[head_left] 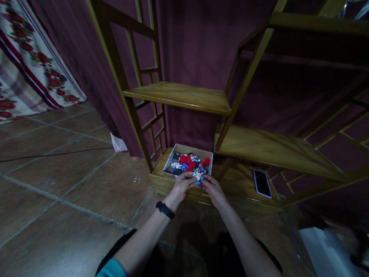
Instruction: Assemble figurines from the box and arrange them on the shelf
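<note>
Both hands meet at the front edge of a white box (210, 169) on the low wooden shelf. Between their fingertips is a small flat blue-and-white figure piece (198, 176), too small to name more exactly. My left hand (183, 184) pinches its left side; a dark band circles that wrist. My right hand (212, 189) grips the right side, fingers closed. Behind the hands, the box holds a jumble of similar colourful figure pieces (184, 166) and several round red pieces (206, 161). The hands cover part of the box's front wall.
A phone (262, 183) lies on the low shelf to the right. A wooden shelf board (178, 96) juts out above the box, between slanted posts. Tiled floor (86, 188) stretches left, crossed by a black cable (57, 154). A pale flat object (328, 250) sits at lower right.
</note>
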Demonstrator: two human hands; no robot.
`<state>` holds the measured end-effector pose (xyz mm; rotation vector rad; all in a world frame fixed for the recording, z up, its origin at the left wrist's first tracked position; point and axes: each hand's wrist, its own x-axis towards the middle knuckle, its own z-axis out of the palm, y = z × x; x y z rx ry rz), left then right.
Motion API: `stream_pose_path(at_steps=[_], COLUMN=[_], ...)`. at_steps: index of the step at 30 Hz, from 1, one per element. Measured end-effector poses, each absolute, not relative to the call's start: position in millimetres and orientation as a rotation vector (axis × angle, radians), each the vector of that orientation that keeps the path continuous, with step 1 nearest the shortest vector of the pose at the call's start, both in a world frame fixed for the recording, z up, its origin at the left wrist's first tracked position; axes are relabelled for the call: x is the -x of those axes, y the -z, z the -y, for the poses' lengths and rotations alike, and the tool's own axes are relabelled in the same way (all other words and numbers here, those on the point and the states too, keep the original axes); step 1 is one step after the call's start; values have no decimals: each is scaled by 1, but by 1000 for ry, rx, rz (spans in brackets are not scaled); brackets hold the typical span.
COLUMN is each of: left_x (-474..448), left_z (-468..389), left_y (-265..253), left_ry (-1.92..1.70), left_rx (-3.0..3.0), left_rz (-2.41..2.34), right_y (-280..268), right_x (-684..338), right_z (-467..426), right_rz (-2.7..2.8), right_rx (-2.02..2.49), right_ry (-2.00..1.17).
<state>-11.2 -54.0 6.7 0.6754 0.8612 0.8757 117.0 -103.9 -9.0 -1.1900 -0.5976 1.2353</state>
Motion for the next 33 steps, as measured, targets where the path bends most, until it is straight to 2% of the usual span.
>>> stream_pose_path(at_steps=[7, 21, 33], left_x=[11, 7, 10], left_z=[55, 47, 54], left_y=[-6, 8, -2], left_ry=[-814, -913, -998], left_rx=[-774, -1173, -1384], left_rz=[-903, -920, -913], right_y=[10, 3, 8], right_x=[-121, -121, -124], right_z=[101, 102, 102], right_rz=[556, 503, 437], right_rx=[1184, 1225, 1118], right_ry=[-1238, -1254, -1315])
